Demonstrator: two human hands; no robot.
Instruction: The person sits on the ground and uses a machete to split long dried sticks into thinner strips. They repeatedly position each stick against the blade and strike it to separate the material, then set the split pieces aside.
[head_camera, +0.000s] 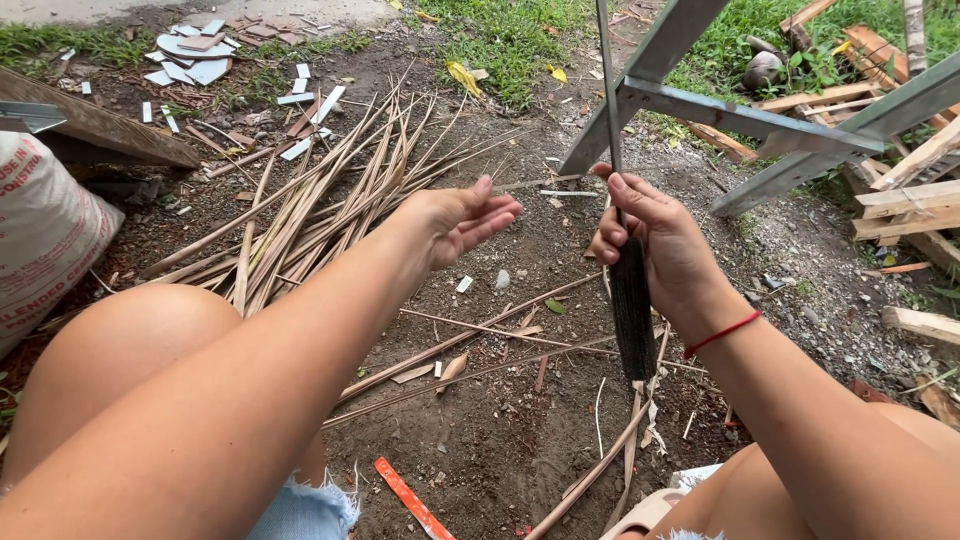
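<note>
My right hand (655, 245) grips a knife by its dark textured handle (632, 315), with the thin blade (608, 90) pointing up and away from me. A red string is tied round that wrist. My left hand (462, 215) hovers palm up to the left of the knife, fingers loosely spread and holding nothing. Beyond it, on the dirt, lies a pile of long dry palm-leaf strips and midribs (320, 195). More thin sticks (470, 345) lie scattered on the ground under my hands.
A metal frame of grey angle bars (760, 120) stands at the upper right, beside stacked wooden planks (910, 190). A white printed sack (45, 235) leans at the left. Broken tile pieces (190, 50) lie far left, and an orange strip (410, 498) near my knees.
</note>
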